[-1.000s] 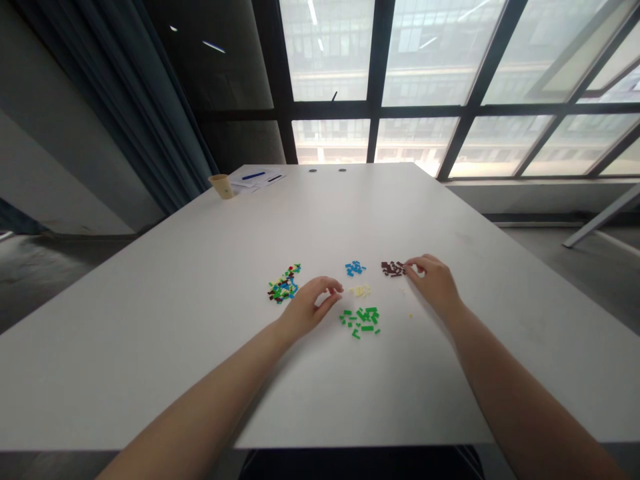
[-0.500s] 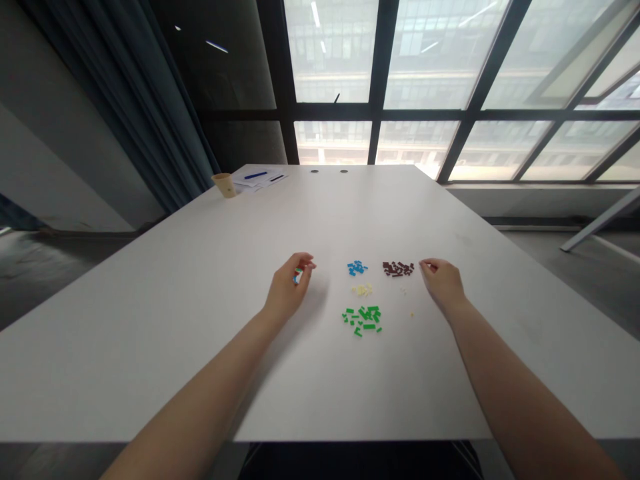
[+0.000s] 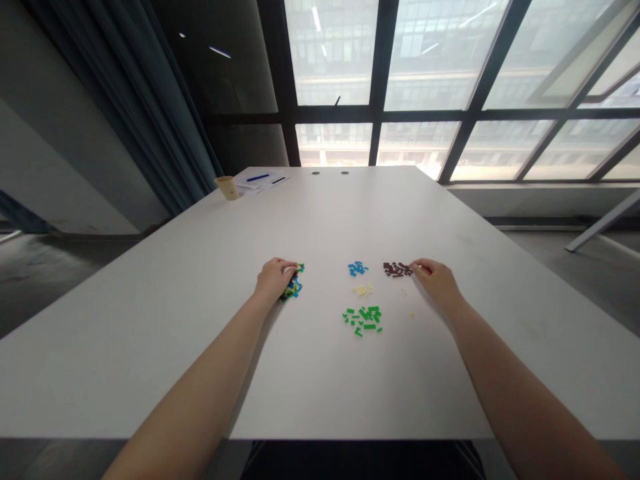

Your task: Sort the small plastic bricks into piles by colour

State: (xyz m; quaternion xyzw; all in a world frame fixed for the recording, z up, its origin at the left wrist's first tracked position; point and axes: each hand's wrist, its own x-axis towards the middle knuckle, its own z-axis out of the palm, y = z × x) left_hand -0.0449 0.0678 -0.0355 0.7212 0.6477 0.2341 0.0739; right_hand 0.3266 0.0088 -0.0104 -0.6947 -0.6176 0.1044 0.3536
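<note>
A mixed heap of small coloured building bricks (image 3: 293,289) lies on the white table, partly covered by my left hand (image 3: 273,280). The fingers of that hand are bent together at the heap's upper side, and whatever they pinch is hidden. My right hand (image 3: 436,279) is closed in a pinch at the right edge of a pile of dark brown bricks (image 3: 397,270); I cannot make out what is between its fingertips. Between the hands are separate groups of blue bricks (image 3: 357,269), pale yellow bricks (image 3: 363,290) and green bricks (image 3: 367,317).
A tiny yellow piece (image 3: 412,315) and a few pale bits (image 3: 405,291) lie below the brown pile. Toward the far left corner stand a paper cup (image 3: 229,189) and papers (image 3: 255,179) with a blue pen (image 3: 258,177) on them. Large windows rise behind the table.
My left hand has moved left and down onto the mixed heap, which now shows beside it. The right hand has shifted slightly left, its fingertips now reaching the brown pile.
</note>
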